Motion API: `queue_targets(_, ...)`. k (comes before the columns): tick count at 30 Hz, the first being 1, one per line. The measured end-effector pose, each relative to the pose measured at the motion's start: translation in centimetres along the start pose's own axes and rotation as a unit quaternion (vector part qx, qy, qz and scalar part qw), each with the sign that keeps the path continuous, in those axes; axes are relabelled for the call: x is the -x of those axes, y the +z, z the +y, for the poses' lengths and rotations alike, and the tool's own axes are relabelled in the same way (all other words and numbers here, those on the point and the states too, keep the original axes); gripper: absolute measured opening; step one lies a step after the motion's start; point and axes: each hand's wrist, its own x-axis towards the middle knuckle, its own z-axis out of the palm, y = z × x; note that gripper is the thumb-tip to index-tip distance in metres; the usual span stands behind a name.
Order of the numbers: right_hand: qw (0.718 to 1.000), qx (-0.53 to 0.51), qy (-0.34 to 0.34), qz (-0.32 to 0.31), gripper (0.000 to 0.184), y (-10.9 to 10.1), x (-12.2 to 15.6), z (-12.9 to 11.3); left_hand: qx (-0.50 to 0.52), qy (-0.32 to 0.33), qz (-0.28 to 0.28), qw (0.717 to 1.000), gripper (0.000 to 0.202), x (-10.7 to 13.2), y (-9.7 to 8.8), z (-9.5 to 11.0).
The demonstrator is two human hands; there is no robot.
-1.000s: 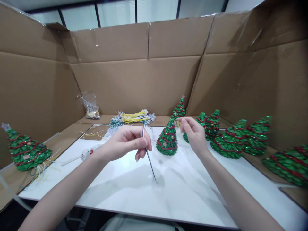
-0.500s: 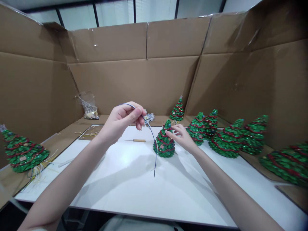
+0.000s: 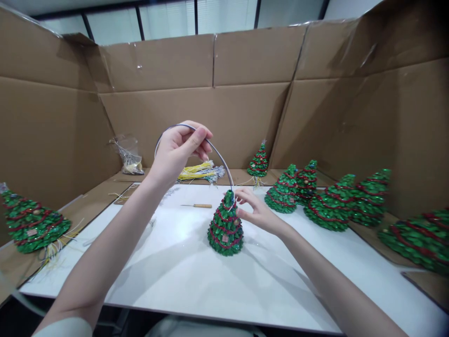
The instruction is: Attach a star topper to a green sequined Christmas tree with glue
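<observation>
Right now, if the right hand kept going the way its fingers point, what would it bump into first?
The top of the small green tree: the right hand points left at it, fingertips beside it, perhaps touching; depth unclear. The wire ends there too.

Both arms are bare along the whole forearm, slender and smooth. The left hand (image 3: 178, 150) and the right hand (image 3: 257, 213) are bare too, with long fingers and short, plain nails. At the near left edge, a pale, whitish sleeve (image 3: 66, 327) ends in a soft rounded hem over the left upper arm. The right arm shows bare as far as the near right edge.
</observation>
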Motion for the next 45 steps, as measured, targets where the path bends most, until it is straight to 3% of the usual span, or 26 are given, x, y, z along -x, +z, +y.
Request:
queue_targets(2, 0.999, -0.018, -0.030, 0.031, 0.051, -0.5, -0.3, -0.7, -0.012, 0.003, -0.001, 1.000, 0.028, -0.3, 0.1, -0.1)
queue_targets(6, 0.992, -0.009, -0.064, 0.112, 0.034, -1.4, -1.2, -3.2, -0.025, 0.008, 0.000, 1.000, 0.030, -0.6, 0.3, -0.4)
queue_targets(11, 0.987, -0.012, -0.080, 0.136, 0.016, -1.1, -2.3, -5.5, -0.024, 0.008, 0.011, 1.000, 0.031, -0.8, 0.4, -0.6)
queue_targets(28, 0.985, 0.005, -0.074, 0.154, 0.024, -1.5, -3.5, -4.6, -0.031, -0.001, 0.005, 1.000, 0.029, -0.9, 0.0, -0.7)
queue_targets(45, 0.991, 0.058, -0.044, 0.111, 0.029, -1.8, -3.2, -4.6, -0.055, 0.006, -0.010, 0.998, 0.030, -0.7, -0.1, -1.0)
